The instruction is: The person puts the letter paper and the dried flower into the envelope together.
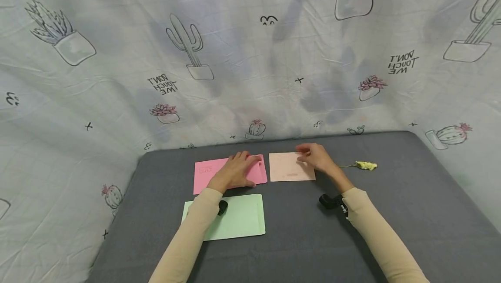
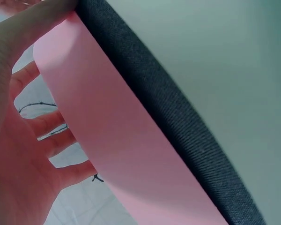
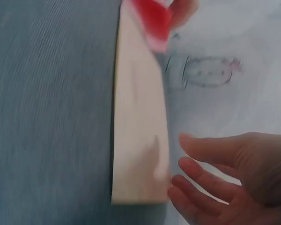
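Observation:
My left hand [image 1: 235, 172] reaches across the pink envelope [image 1: 204, 176], gripping it between the thumb at its near edge and the fingers at its far edge. In the left wrist view the envelope [image 2: 103, 103] runs diagonally between that thumb and the spread fingers [image 2: 61, 140]. The pink envelope's right end faces a flat peach card [image 1: 282, 168] beside it. Over the card's right end hovers my right hand [image 1: 318, 159], fingers loosely bent. The right wrist view shows thumb and fingers apart, fingertips right at the edge of the card [image 3: 138, 117].
A light green envelope [image 1: 242, 218] lies nearer to me, partly under my left forearm. To the right of my right hand rests a yellow flower [image 1: 365, 165] on a thin stem. A patterned cloth [image 1: 235, 57] hangs behind the dark grey table [image 1: 297, 248].

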`<state>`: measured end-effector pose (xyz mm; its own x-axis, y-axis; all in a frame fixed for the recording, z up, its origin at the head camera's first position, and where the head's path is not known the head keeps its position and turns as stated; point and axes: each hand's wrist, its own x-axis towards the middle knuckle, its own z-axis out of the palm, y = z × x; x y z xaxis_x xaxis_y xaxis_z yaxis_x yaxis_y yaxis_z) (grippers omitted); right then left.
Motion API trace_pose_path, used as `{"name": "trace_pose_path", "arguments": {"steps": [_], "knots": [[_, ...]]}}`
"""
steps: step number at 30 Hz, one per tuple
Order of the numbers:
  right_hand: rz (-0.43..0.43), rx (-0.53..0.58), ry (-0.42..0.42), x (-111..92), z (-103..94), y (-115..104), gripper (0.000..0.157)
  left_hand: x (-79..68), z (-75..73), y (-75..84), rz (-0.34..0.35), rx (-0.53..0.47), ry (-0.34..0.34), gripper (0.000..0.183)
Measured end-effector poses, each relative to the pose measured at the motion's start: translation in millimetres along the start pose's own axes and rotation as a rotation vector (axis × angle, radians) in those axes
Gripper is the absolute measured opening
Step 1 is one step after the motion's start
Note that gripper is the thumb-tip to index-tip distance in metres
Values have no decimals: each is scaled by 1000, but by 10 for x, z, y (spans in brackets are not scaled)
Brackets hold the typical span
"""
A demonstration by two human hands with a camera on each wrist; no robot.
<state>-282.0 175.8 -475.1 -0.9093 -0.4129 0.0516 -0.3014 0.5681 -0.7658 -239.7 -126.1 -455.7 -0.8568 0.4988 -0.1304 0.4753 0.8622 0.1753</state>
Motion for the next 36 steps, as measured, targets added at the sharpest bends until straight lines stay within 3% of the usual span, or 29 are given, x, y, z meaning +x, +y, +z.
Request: {"name": "trace_pose_path", "arguments": {"steps": [5, 10, 15, 22, 29, 36], "knots": [[-54, -141, -56, 8, -97, 90, 50, 17, -3, 11, -9, -2, -2, 84], [-54, -203, -82, 2, -110, 114, 56, 19, 6, 16, -23, -11, -5, 85], [-41, -204, -42, -28, -86, 123, 58, 23, 6, 21, -14, -4, -4, 85], [-49, -125, 88, -129, -34, 112, 62, 20, 0, 16, -5, -8, 6, 86], [83, -76, 173, -231, 18, 57, 65, -14, -7, 13, 2, -14, 4, 86], [202, 5, 146, -282, -11, 61, 36, -34, -9, 28, 11, -25, 0, 85]]}}
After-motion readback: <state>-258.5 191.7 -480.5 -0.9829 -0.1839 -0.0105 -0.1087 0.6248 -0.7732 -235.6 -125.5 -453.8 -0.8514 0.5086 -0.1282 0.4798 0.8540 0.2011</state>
